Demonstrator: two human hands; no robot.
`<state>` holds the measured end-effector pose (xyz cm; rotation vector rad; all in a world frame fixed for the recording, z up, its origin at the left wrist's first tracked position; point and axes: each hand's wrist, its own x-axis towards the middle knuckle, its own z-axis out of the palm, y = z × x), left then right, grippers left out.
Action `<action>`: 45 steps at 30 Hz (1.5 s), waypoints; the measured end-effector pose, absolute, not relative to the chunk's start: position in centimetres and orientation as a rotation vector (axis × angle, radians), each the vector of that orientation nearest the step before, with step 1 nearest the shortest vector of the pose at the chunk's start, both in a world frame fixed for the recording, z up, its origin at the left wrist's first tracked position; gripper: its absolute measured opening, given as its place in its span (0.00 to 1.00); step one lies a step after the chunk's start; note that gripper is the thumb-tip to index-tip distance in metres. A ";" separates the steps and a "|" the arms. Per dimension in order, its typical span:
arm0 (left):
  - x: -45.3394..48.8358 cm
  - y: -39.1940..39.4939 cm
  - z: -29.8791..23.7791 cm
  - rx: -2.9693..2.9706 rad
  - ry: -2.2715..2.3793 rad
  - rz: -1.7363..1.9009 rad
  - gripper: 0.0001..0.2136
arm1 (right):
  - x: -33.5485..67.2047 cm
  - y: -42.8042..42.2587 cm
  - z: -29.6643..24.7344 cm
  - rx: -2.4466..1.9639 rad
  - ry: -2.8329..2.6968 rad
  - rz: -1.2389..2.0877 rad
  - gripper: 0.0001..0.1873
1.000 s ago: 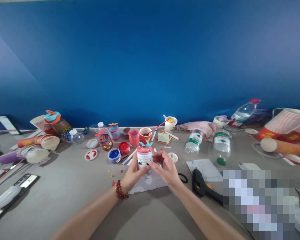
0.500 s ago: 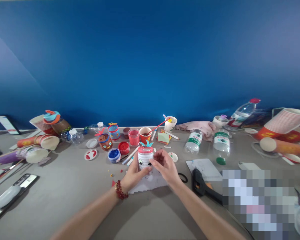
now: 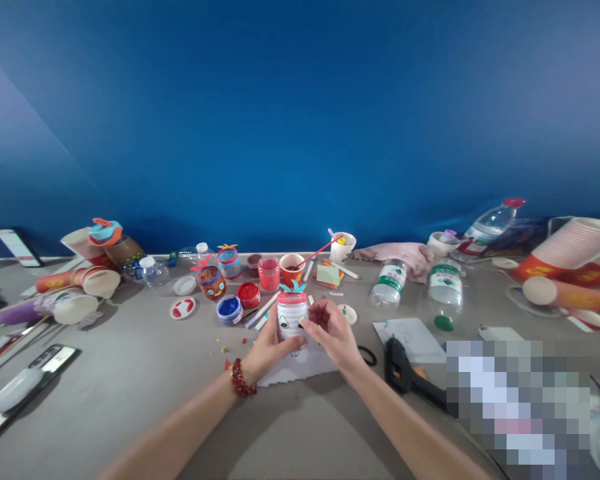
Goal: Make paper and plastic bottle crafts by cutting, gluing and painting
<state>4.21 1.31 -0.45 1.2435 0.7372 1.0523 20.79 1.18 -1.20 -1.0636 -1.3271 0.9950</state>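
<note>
Upright in my left hand [image 3: 275, 343] is a white-painted ribbed plastic bottle cup [image 3: 291, 312] with a red rim, blue paper leaves on top and paper eyes on its front. My left thumb lies across its front; the fingers wrap behind and are partly hidden. At the cup's right side, my right hand [image 3: 334, 331] is curled, its thumb tip and a finger pinching at the right paper eye [image 3: 301, 323]. A white paper sheet [image 3: 305, 371] with a jagged edge lies beneath both hands.
Paint jars in blue [image 3: 229, 309] and red [image 3: 249, 295] stand behind left, near a decorated brown cup [image 3: 215, 287]. To the right lie a black glue gun [image 3: 397, 367] and cut bottles [image 3: 389, 285]. Paper cups [image 3: 100, 283] and a phone [image 3: 30, 377] are at left.
The view has shifted very slightly. Both hands keep the same hold, with the right thumb still at the cup's right eye.
</note>
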 end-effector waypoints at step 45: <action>3.6 1.3 -1.4 1.188 0.609 1.093 0.29 | 20.2 0.6 -1.9 -0.964 -1.239 1.152 0.20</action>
